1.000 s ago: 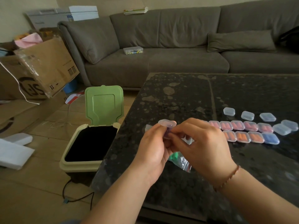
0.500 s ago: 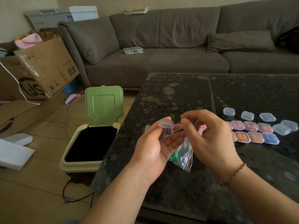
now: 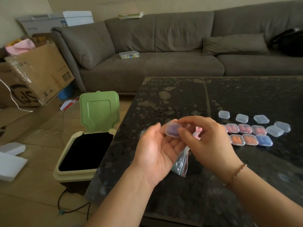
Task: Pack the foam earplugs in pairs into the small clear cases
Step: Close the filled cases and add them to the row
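Note:
A small clear case (image 3: 173,130) with purple earplugs inside is held above the black table (image 3: 180,99). My right hand (image 3: 211,141) pinches it between thumb and fingertips. My left hand (image 3: 155,154) lies palm up, its curled fingers cradling the case from below, thumb apart. A crumpled clear plastic bag (image 3: 181,161) shows just under my left fingers; whether they hold it I cannot tell. To the right lie filled cases: pink ones (image 3: 245,128), orange ones (image 3: 237,139), a blue one (image 3: 264,140). Several empty cases (image 3: 242,118) lie beyond them.
A bin with a raised green lid (image 3: 100,110) stands open on the floor by the table's left edge. A grey sofa (image 3: 164,63) runs behind the table, with a small plastic box (image 3: 129,54) on its seat. Cardboard boxes (image 3: 36,76) stand at the left.
The case stood open in my left hand, with my right hand apart from it. Now the lid looks closed and my right thumb and fingers pinch the case.

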